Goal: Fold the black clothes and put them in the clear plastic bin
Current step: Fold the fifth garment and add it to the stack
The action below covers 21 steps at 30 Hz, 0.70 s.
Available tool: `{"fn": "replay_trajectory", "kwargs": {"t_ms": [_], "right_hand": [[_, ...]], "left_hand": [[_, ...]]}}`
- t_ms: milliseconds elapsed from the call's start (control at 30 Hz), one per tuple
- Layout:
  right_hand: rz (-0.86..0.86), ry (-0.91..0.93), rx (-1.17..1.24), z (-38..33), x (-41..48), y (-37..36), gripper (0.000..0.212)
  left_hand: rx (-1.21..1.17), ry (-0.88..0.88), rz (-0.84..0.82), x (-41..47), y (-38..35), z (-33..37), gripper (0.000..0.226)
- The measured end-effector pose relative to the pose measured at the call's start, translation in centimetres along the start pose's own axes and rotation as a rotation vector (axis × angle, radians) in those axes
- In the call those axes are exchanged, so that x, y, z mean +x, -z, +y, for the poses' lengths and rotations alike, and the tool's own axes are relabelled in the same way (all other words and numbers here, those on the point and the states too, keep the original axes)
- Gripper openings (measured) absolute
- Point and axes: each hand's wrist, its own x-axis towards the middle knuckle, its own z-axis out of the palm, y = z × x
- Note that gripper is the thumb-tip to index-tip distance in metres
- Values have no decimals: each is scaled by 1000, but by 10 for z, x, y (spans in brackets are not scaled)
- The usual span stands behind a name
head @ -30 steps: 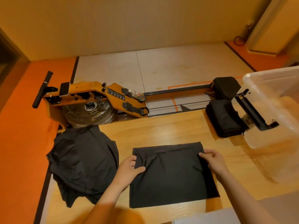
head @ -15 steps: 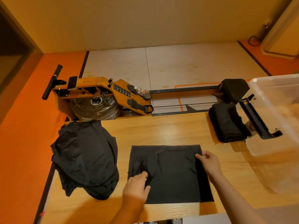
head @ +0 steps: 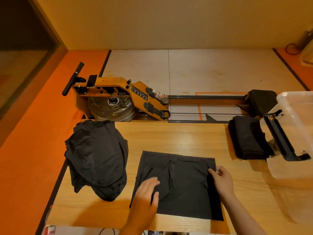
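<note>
Clothes [head: 177, 184], three black lots; bin [head: 298, 119], one

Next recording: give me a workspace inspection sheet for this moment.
Surface: wooden table, light grain.
Job's things: flat black garment spread at the front; unfolded black pile at the left; folded black stack beside the clear plastic bin, outside it.
Clutter: nothing seen.
Grippers: left hand lies flat on the garment; right hand pinches its right edge.
Cables: dark cord on the floor, far right.
Surroundings: wooden rowing machine behind the table; orange floor.
</note>
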Motion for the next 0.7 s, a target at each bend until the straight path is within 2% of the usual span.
{"fn": "replay_trajectory", "kwargs": {"t_ms": [100, 167, 567, 700], "right_hand": [[14, -4, -8, 2, 2, 0, 27], [14, 4, -7, 1, 2, 0, 26], [-15, 10, 27, -1, -2, 2, 20], [-13, 4, 39, -1, -3, 2, 24]], "left_hand": [[141, 103, -69, 8, 2, -20, 64], [202, 133, -71, 13, 7, -34, 69], [242, 263, 31, 19, 20, -49, 64], [240, 313, 103, 35, 23, -46, 35]]}}
